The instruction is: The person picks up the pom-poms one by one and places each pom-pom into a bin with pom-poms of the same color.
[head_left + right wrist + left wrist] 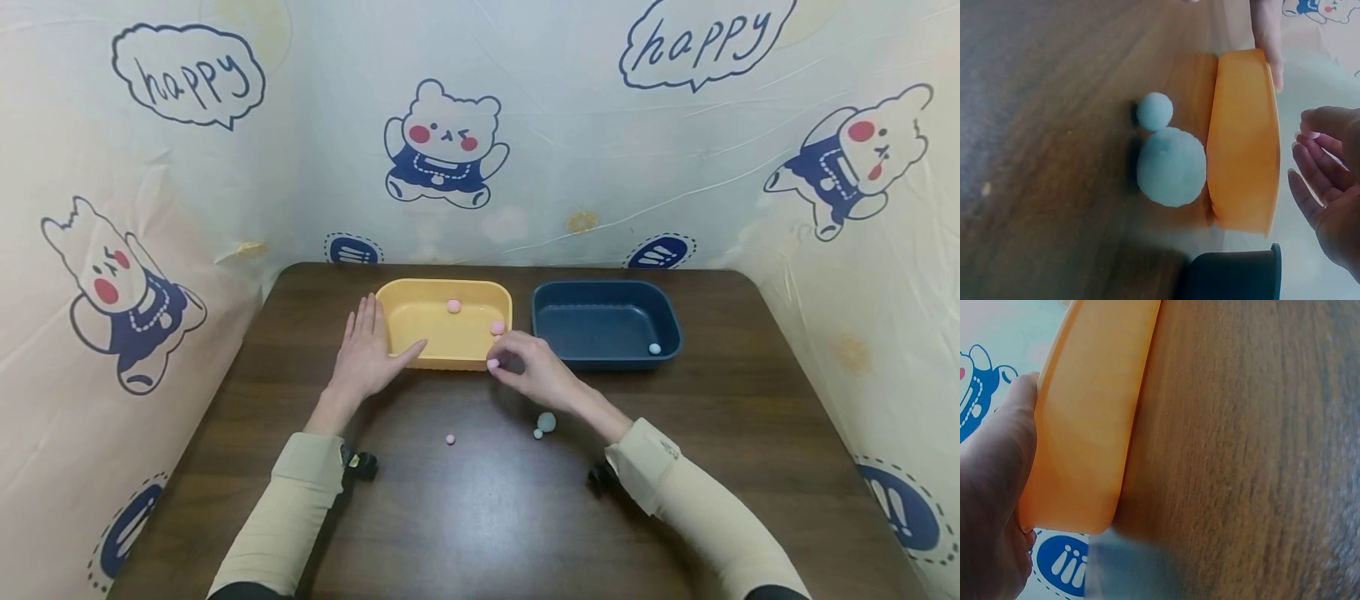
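My left hand [366,350] lies against the left end of the yellow tray [442,364], fingers straight and thumb spread over the front rim. In the left wrist view the tray's outer wall [1085,437] shows beside that hand. Between thumb and fingertips my right hand [540,371] pinches a small pink ball [492,363] at the tray's front right corner. Inside the tray are a pink ball [453,307] near the back and another pink ball [497,327] at the right end, partly beside the right hand.
The dark blue tray [607,364] stands to the right, with a pale blue ball [655,349] in it. On the brown table [465,517], a larger pale blue ball [547,422] touches a smaller pale blue ball [537,434]. Farther left lies a tiny pink ball [450,439].
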`<state>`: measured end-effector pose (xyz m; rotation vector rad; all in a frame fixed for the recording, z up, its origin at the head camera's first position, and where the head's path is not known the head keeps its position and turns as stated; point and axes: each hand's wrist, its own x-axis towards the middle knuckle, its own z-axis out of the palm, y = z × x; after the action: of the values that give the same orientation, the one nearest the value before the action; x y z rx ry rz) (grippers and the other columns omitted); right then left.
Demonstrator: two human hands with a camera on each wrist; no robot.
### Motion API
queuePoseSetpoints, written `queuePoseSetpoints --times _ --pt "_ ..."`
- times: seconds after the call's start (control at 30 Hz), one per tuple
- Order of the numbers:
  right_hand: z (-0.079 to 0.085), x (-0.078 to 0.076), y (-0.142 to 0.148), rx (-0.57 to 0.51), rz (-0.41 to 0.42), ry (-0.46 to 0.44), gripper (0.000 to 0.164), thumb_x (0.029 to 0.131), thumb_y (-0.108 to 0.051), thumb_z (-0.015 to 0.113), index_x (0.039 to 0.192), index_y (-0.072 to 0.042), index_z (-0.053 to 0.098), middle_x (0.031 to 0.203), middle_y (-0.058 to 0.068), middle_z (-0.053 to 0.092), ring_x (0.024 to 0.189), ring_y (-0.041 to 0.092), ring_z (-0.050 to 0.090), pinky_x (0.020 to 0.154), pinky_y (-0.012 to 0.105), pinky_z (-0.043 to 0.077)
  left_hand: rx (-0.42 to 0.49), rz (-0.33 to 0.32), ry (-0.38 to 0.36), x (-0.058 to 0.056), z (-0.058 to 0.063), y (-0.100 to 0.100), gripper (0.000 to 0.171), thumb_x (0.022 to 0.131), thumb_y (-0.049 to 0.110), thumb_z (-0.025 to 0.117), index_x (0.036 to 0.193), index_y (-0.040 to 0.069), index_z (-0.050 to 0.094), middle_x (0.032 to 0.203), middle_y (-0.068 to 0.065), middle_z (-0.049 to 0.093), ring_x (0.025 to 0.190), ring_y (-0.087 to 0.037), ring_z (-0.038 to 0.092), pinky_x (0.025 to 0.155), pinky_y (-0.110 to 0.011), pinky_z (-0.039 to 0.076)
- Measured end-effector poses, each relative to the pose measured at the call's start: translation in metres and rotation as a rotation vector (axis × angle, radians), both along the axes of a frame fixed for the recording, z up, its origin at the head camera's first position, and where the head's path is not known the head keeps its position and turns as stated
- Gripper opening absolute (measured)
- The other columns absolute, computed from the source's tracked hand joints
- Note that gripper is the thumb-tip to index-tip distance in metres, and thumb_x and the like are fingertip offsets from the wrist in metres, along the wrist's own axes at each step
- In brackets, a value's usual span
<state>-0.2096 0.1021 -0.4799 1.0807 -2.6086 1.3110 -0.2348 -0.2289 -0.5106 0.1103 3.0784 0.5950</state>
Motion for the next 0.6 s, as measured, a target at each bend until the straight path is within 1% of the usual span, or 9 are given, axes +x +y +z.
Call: queuePoseSetpoints --times 0.1,0.2,0.37,0.5,0.6 --pt "0.001 -0.005 -0.002 0.004 -0.012 -0.029 0.015 0.096 -0.002 0.082 0.109 -0.004 0.076 0.106 0.011 0.075 0.1 0.036 0.075 0.094 0.055 0.065 -0.002 -0.001 0.003 0.0 0.0 0.0 0.13 0.094 0.091 0.045 0.176 0.003 -0.006 0.186 -0.014 -0.013 0.175 -0.041 -0.001 0.143 -0.058 0.001" --pt "0.001 -0.01 -0.004 0.005 -0.022 -0.043 0.015 0.098 -0.002 0.081 0.111 -0.003 0.075 0.108 0.012 0.074 0.101 0.036 0.074 0.095 0.056 0.065 -0.006 -0.004 0.004 -0.002 0.0 0.0 0.13 0.095 0.091 0.045 0.175 0.002 -0.005 0.186 -0.016 -0.011 0.175 -0.042 -0.001 0.142 -0.059 0.001" --pt "0.0 -0.019 -0.007 0.004 -0.038 -0.016 0.012 0.1 -0.005 0.079 0.11 -0.002 0.075 0.107 0.012 0.074 0.101 0.03 0.072 0.093 0.055 0.064 -0.01 -0.004 -0.004 -0.004 0.0 0.0 0.131 0.095 0.09 0.045 0.175 -0.001 -0.005 0.186 -0.021 -0.008 0.175 -0.042 -0.002 0.142 -0.06 0.001" --pt "-0.001 -0.027 -0.008 0.011 -0.058 0.0 0.01 0.102 -0.008 0.077 0.11 -0.003 0.076 0.106 0.012 0.075 0.099 0.028 0.07 0.09 0.054 0.064 -0.011 -0.002 -0.005 -0.003 0.0 0.0 0.131 0.095 0.09 0.046 0.175 0.0 -0.005 0.186 -0.021 -0.008 0.175 -0.042 -0.002 0.142 -0.059 0.001" --pt "0.0 -0.032 -0.01 0.03 -0.085 -0.007 0.009 0.103 -0.01 0.075 0.11 -0.004 0.076 0.106 0.011 0.074 0.099 0.027 0.069 0.088 0.05 0.063 -0.009 -0.002 -0.005 -0.003 0.0 0.0 0.131 0.095 0.09 0.046 0.175 0.0 -0.005 0.186 -0.019 -0.009 0.175 -0.042 -0.002 0.142 -0.059 0.0"
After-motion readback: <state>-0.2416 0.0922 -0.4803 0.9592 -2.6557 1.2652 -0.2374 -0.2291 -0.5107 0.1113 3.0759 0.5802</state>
